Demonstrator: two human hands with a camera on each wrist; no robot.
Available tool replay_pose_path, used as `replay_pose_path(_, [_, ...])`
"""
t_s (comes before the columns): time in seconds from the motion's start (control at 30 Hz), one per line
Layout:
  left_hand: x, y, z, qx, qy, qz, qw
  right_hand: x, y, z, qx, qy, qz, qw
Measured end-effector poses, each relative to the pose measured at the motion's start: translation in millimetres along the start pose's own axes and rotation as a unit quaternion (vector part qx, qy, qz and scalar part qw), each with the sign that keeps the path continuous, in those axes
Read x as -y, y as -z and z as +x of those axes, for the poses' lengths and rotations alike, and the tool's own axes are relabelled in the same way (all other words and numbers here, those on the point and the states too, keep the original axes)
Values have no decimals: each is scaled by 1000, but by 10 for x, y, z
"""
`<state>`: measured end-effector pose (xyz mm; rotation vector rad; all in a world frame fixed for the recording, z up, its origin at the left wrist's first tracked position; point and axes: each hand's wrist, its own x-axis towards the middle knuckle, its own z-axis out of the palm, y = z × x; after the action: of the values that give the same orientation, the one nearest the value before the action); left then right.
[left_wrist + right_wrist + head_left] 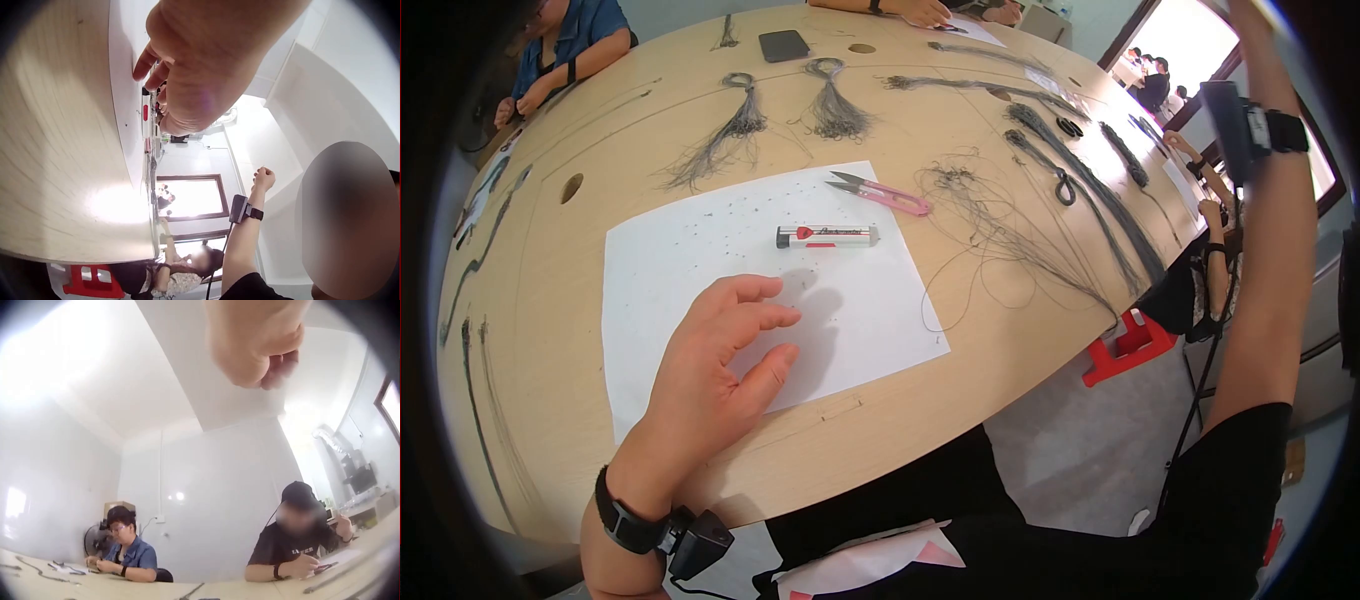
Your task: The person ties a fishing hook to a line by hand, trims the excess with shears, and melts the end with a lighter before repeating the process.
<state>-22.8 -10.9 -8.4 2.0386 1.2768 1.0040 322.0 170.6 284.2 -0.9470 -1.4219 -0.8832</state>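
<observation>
My left hand [718, 365] hovers over a white sheet of paper [670, 260], fingers relaxed and slightly bent, holding nothing. Just beyond its fingertips lies a small white-and-silver tube [828, 237] with a red mark and dark lettering. Pink-handled thread snips [882, 194] rest across the paper's far edge, blades pointing left. Dark specks are scattered over the sheet. My right hand [264, 179] is raised high, well above the table, with its fingers curled; nothing shows in it. In the right wrist view this hand [259, 347] appears against the ceiling, and its fingertips are partly hidden.
A loose tangle of thin grey strands [1000, 230] spreads right of the paper. Tied grey bundles [835, 105] lie farther back, and longer ones [1090, 190] at right. A dark flat pad [784, 46] is at the back. Other people sit around the table; a red stool [1132, 348] stands below.
</observation>
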Motion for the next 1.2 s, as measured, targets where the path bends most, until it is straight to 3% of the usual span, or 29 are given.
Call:
replay_pose_path(0.1, [6,-9,-2,-8,-5,0,1000,-67,302,240,-84,1,48,995])
replay_pose_path(0.2, [-6,-4,-3,-7,0,-4,1000,11,540,201,-91,23,95,991])
replay_pose_path(0.4, [1,5,3,-13,-6,-6,1000,210,913,90,-20,60,192,979])
replay_pose_path(0.5, [-22,2,13,-31,6,-26,999,287,957,172,82,81,256,960])
replay_pose_path(0.57, [-50,14,24,-39,20,-28,999,413,1088,-189,231,92,286,926])
replay_pose_path(0.63, [-56,1,17,-83,4,-106,991,533,862,-555,505,166,228,816])
replay_pose_path(0.67, [-57,10,17,-83,8,-93,992,673,717,-1106,533,47,291,793])
replay_pose_path(0.73, [-68,52,6,-42,1,-215,976,1399,404,-1837,518,270,397,708])
replay_pose_path(0.87, [-74,91,-7,-23,22,-284,958,1921,238,-2342,449,215,494,713])
replay_pose_path(0.93, [-88,148,-17,3,110,-339,934,2059,161,-2341,384,193,508,746])
replay_pose_path(0.97, [-76,170,-18,-4,110,-335,936,2083,130,-2332,380,197,513,744])
replay_pose_path(1.03, [-49,191,12,-20,153,-424,892,2089,81,-2330,368,138,537,746])
replay_pose_path(1.13, [-58,181,25,-15,171,-471,865,2075,5,-2385,337,136,522,772])
replay_pose_path(1.2, [-61,177,24,-15,184,-491,851,2073,-44,-2455,334,141,532,765])
